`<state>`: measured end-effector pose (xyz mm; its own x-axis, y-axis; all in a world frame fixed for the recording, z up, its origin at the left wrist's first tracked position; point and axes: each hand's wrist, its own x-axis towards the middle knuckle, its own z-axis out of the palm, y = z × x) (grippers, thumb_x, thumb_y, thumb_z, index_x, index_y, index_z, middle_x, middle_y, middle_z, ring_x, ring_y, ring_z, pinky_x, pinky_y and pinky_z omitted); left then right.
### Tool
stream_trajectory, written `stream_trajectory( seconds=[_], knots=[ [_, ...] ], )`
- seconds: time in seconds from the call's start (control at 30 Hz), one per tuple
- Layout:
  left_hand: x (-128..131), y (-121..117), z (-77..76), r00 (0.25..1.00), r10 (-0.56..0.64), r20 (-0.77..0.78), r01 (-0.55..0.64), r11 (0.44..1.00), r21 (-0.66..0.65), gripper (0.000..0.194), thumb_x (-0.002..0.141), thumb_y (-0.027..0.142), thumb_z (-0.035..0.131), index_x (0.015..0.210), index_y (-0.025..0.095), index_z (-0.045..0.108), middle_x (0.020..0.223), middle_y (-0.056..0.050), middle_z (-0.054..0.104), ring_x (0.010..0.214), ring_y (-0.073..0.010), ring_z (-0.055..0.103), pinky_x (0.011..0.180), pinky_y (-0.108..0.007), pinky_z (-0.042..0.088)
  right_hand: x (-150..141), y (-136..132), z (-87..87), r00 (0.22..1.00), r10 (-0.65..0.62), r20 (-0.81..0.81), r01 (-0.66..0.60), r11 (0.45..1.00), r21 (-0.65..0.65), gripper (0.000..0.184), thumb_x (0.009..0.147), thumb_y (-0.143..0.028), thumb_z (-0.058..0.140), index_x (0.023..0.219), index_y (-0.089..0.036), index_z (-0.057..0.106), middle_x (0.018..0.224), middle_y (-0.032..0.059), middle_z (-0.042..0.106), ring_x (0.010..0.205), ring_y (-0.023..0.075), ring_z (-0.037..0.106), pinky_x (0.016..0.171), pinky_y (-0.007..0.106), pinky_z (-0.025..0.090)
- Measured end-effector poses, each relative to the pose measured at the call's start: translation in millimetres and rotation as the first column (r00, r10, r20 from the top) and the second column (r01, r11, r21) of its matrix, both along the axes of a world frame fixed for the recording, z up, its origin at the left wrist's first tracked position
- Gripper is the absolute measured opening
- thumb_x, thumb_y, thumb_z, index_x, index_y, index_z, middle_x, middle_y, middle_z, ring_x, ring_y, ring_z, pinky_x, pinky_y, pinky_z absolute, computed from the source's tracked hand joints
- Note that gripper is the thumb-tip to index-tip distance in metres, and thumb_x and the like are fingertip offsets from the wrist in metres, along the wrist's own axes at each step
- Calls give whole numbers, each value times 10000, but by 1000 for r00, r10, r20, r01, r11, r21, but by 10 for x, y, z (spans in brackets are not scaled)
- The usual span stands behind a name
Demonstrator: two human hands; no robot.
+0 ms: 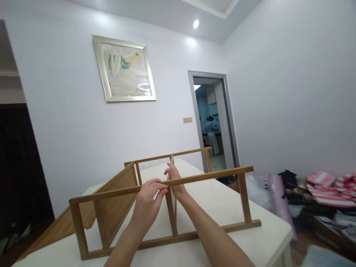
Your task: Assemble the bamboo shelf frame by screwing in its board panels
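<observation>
A brown wooden frame (217, 174) lies on its side, with slats joining its two long rails. My left hand (150, 196) is closed at the near upper rail, thumb and fingertips pinched together where the middle slat meets it. Whatever small thing may be between those fingertips is too small to make out. Beyond that rail, my right hand (175, 180) reaches over and grips the top edge of the thin middle board (171, 160), seen almost edge-on. Left of my hands, a wider wooden panel (122, 200) stands between the two side frames.
The frame rests on a white table (222, 202). Another flat wooden board (55, 231) leans out over the left side. Right of the table are a purple roll (279, 200), striped cloth (330, 189) and a box (330, 230). A person (210, 129) stands beyond the doorway.
</observation>
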<state>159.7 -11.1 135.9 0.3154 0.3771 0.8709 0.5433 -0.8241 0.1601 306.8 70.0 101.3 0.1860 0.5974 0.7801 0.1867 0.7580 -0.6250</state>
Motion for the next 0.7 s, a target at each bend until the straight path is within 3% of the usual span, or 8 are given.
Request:
stream_trajectory(
  seconds=[0.13,0.37,0.7],
  knots=[
    [-28,17,-11,1000,-7,27,7,1000,10,164,911,205,549,860,238,702,977,-57,756,1014,-213,690,928,-379,562,-45,15,-54,997,-16,72,19,999,-41,529,971,-630,259,876,-262,627,1386,87,531,1355,259,427,1125,462,314],
    [-35,98,-54,998,-52,40,46,988,149,129,898,174,583,856,224,694,911,-41,756,966,-208,702,861,-348,587,-40,39,-101,1000,-4,17,5,998,-62,528,997,-583,246,949,-239,644,1397,90,517,1354,250,430,1065,400,390],
    [-9,95,-75,999,-53,2,53,992,111,150,907,122,561,904,228,667,900,-30,735,1050,-203,658,922,-346,552,-37,73,-149,999,5,45,-1,995,-100,517,1009,-559,232,1016,-251,647,1458,77,466,1405,240,367,1141,426,304]
  ],
)
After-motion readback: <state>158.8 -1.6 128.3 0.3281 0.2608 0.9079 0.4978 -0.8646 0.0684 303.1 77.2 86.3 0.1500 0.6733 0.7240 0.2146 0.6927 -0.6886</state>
